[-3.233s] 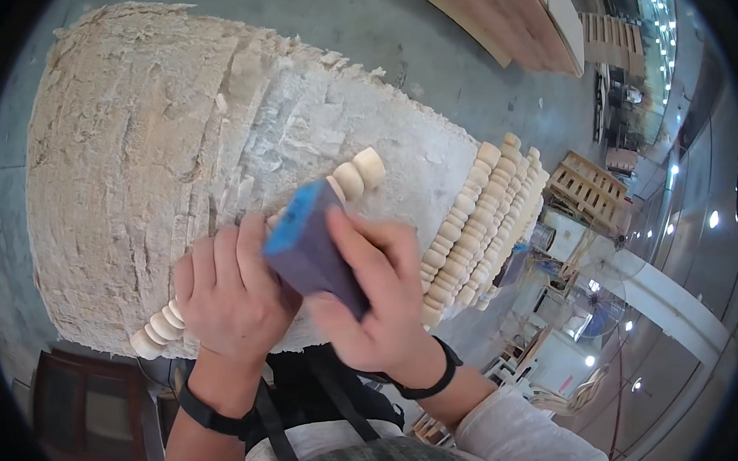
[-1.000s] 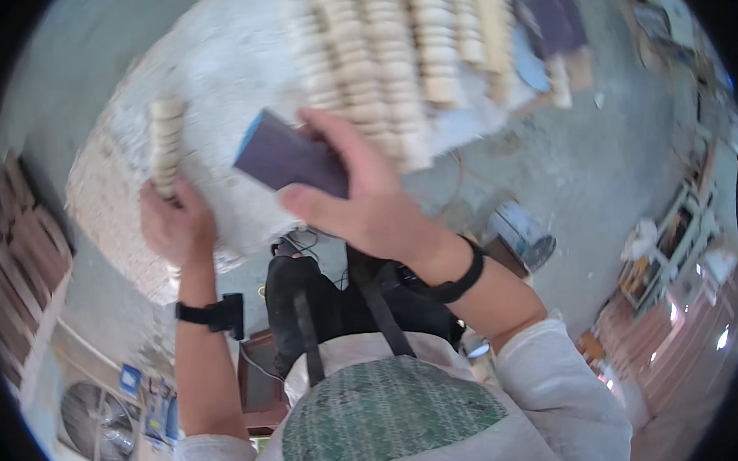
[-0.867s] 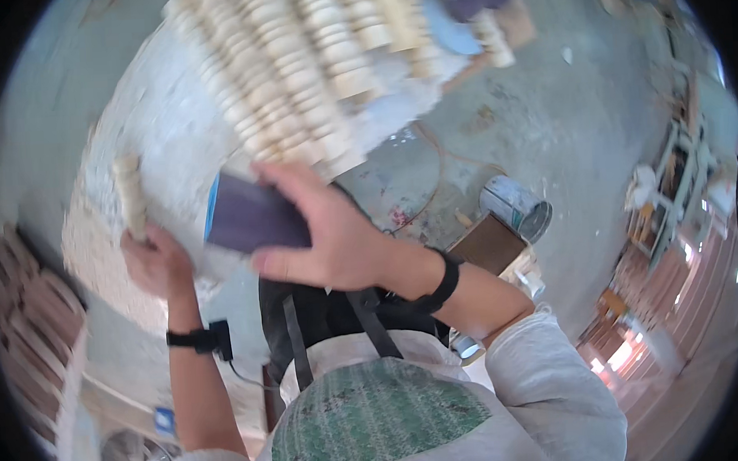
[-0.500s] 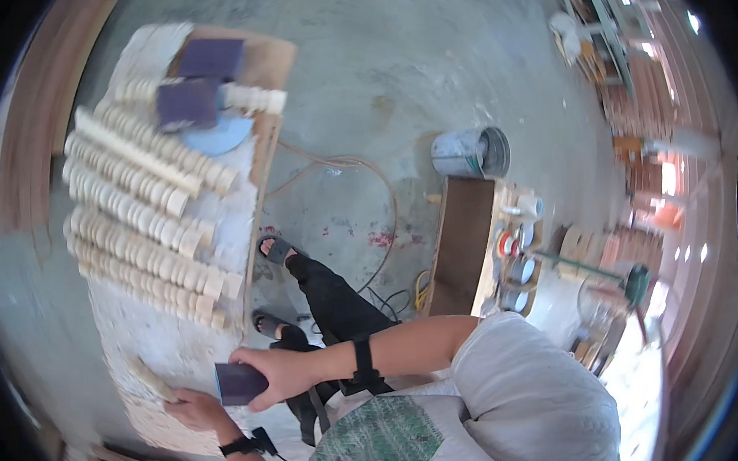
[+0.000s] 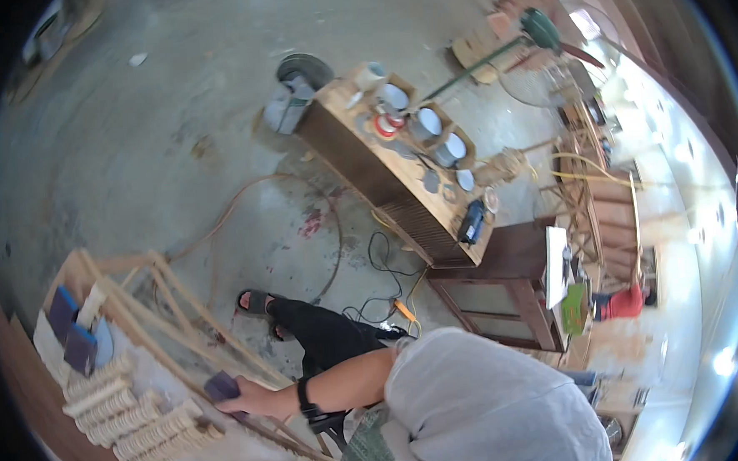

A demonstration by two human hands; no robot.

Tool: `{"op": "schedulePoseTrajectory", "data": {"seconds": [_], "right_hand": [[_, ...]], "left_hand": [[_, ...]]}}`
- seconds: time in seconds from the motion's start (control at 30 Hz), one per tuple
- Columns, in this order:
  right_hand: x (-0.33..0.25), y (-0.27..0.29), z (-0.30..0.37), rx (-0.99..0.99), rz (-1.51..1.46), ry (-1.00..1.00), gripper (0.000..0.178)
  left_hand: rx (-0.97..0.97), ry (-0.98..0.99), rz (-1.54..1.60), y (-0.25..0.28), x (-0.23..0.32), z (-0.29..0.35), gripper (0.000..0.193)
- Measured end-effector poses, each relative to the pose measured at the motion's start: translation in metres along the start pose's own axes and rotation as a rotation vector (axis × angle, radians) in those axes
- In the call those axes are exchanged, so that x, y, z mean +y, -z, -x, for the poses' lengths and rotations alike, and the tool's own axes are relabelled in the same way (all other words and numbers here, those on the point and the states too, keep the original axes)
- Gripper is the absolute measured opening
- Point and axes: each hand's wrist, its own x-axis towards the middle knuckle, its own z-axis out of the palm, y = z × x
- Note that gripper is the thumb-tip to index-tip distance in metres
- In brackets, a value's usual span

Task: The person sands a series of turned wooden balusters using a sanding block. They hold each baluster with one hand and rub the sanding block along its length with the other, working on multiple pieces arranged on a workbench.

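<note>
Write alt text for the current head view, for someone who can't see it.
A person's right hand grips a purple block near the edge of a workbench, where carved wooden spindles lie side by side at lower left. Beyond a grey concrete floor, round containers stand on a brown cabinet; another person in red is farther back.

Two purple blocks [image 5: 81, 351] and one blue disc [image 5: 104, 343] on the counter [image 5: 71, 271]; a third block [image 5: 221, 386] in the right hand [image 5: 257, 397]; beyond the counter, one bucket [image 5: 285, 112], one fan [image 5: 539, 28].
</note>
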Motion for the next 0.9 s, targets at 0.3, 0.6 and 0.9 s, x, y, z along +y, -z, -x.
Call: {"op": "schedulePoseTrajectory", "data": {"seconds": [0.3, 0.6, 0.9], "right_hand": [[0.005, -0.033, -0.043, -0.528, -0.511, -0.146, 0.067], [0.004, -0.066, -0.057, -0.16, -0.282, -0.243, 0.059], [-0.045, -0.036, 0.002, -0.117, -0.456, -0.265, 0.056]], "left_hand": [[0.372, -0.118, -0.304, -0.135, -0.05, -0.024, 0.045], [0.53, 0.452, 0.777, -0.046, -0.03, -0.024, 0.041], [0.354, 0.59, 0.704, 0.003, -0.009, 0.026, 0.049]]}}
